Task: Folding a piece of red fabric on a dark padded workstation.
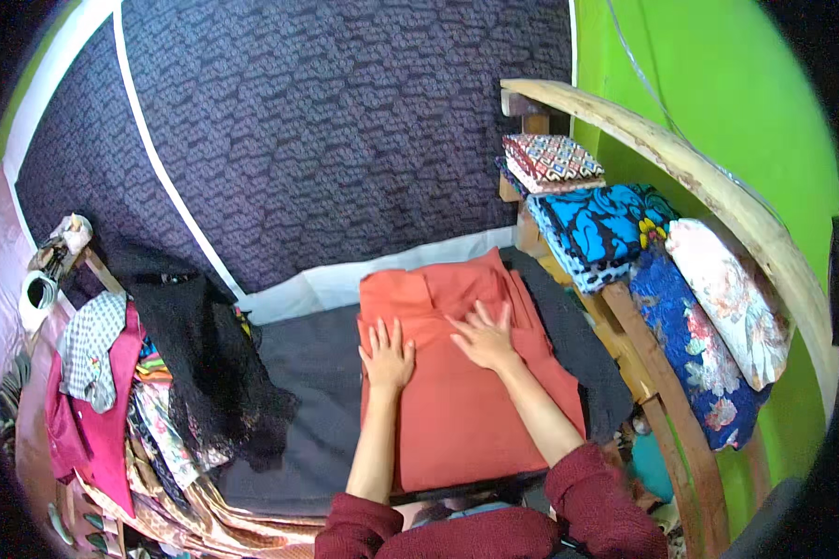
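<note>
An orange-red folded garment (466,419) lies spread on a dark grey cloth surface (308,410) in front of me. My left hand (388,359) rests flat near its left edge, fingers spread. On the garment's upper right part lies my right hand (485,340), palm down with fingers apart and slightly blurred. Neither hand grips the fabric. Creases show around the right hand and along the upper edge, where the layers overlap.
On the left hang a black lacy cloth (210,363), a magenta cloth (103,447) and a checked cloth (93,349). Folded patterned fabrics (606,224) sit along a wooden frame (671,447) at right. A dark patterned curtain (345,130) stands behind.
</note>
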